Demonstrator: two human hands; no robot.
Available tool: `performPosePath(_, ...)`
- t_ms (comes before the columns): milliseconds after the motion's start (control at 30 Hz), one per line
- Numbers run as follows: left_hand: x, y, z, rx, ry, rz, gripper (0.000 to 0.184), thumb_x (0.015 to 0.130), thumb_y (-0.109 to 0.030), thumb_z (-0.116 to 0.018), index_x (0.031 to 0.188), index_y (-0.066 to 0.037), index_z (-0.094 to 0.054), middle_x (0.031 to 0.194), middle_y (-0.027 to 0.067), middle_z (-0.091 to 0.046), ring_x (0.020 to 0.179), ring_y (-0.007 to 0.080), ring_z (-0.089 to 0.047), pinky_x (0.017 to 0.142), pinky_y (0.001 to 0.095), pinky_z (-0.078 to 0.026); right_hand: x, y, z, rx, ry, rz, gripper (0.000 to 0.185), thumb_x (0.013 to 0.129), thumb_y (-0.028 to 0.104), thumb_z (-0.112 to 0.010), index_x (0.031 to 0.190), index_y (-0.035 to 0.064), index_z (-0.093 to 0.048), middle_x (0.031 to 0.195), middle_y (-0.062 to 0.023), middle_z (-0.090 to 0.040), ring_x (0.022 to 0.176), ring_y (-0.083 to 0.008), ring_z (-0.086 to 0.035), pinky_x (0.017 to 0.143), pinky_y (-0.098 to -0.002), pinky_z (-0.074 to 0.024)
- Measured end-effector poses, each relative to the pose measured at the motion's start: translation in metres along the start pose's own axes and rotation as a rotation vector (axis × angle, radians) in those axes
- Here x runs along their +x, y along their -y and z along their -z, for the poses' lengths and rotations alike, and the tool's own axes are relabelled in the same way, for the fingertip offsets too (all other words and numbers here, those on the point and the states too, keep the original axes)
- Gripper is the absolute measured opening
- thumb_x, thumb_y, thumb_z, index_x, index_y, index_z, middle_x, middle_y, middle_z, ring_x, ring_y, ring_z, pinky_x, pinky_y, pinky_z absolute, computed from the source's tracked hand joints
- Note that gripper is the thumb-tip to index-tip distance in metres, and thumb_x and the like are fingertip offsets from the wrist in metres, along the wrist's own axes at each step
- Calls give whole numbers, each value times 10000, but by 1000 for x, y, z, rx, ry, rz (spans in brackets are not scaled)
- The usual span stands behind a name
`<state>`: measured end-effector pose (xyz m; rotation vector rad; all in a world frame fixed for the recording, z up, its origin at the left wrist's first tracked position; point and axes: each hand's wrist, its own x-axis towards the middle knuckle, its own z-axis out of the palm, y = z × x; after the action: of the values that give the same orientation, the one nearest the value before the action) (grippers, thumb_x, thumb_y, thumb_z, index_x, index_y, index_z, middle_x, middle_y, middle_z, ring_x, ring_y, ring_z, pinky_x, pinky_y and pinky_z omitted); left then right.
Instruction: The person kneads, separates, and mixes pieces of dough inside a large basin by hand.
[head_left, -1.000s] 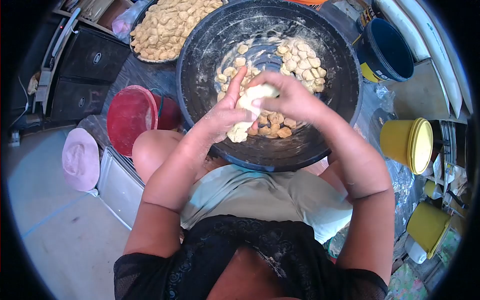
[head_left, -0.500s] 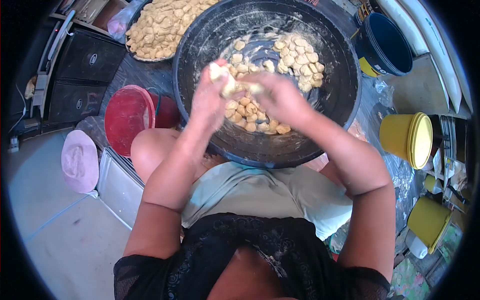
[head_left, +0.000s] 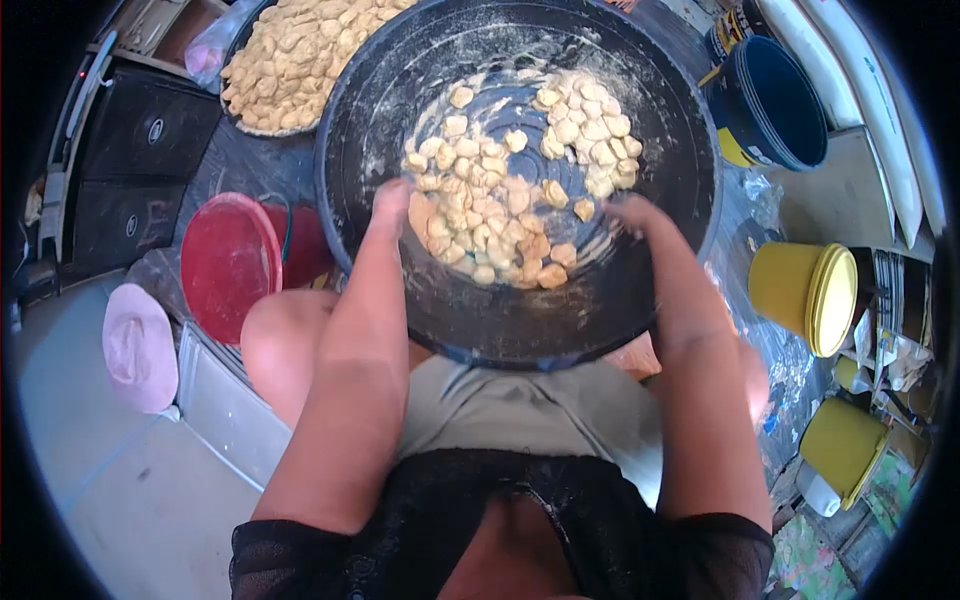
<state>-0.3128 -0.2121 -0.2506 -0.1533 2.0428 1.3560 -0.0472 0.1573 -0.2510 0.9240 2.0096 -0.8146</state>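
Hands and basin, seen from above. The left hand (head_left: 393, 205) is blurred over the near-left inner side of the black basin (head_left: 520, 335), beside the edge of a heap of dough pieces (head_left: 485, 225); whether its fingers are spread or folded cannot be told. The right hand (head_left: 632, 213) hangs over the opposite side, its fingers apart and loosely curved towards the centre. The dough pieces lie in 2 main groups on the floured basin floor: the heap nearer the left hand and a cluster at upper right. Beyond the basin, at upper left, a round tray (head_left: 280, 133) is piled with similar pieces. Left: a red bucket (head_left: 225, 270) and 2 black panels (head_left: 145, 135), each with an oval badge too small to read. Right: a dark blue bucket (head_left: 785, 105) with a yellow label, its lettering illegible, and a lidded yellow tub (head_left: 795, 295).
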Motion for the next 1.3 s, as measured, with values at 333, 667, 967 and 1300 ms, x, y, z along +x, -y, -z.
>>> performPosePath(333,87,151,-51,-375,175,372,722,911,-561,-461,1407,-49,-351,1402,129,-420,1273,259,-408,1028,400,-360,48,101,-187,1497,758,18,925,767,765,-454,1320,23,-440,1249,-160,-545,1074,-307,-557,931,-464,-435)
performPosePath(667,66,15,-55,-467,613,464,560,923,-446,-481,1357,-96,-436,1242,96,-573,1062,209,-583,914,389,-463,71,172,-77,983,292,437,536,849,406,-651,1177,-9,-565,951,-126,-666,750,-170,-635,744,-340,-522)
performPosePath(967,91,-47,-39,-72,163,-243,334,854,-148,-607,1151,4,-593,1101,64,-636,982,153,-582,900,278,-424,134,237,-72,-83,-404,165,737,779,481,-613,1403,154,-399,1538,-168,-111,1398,-356,-184,1059,-684,-84)
performPosePath(1300,30,42,-90,1094,118,-149,732,767,-425,-700,1374,-117,-429,1509,163,-218,1331,353,-327,1086,396,-294,84,142,-74,-766,-125,743,687,803,552,-570,1418,364,-328,1544,-75,-168,1416,-308,-163,1111,-613,-63)
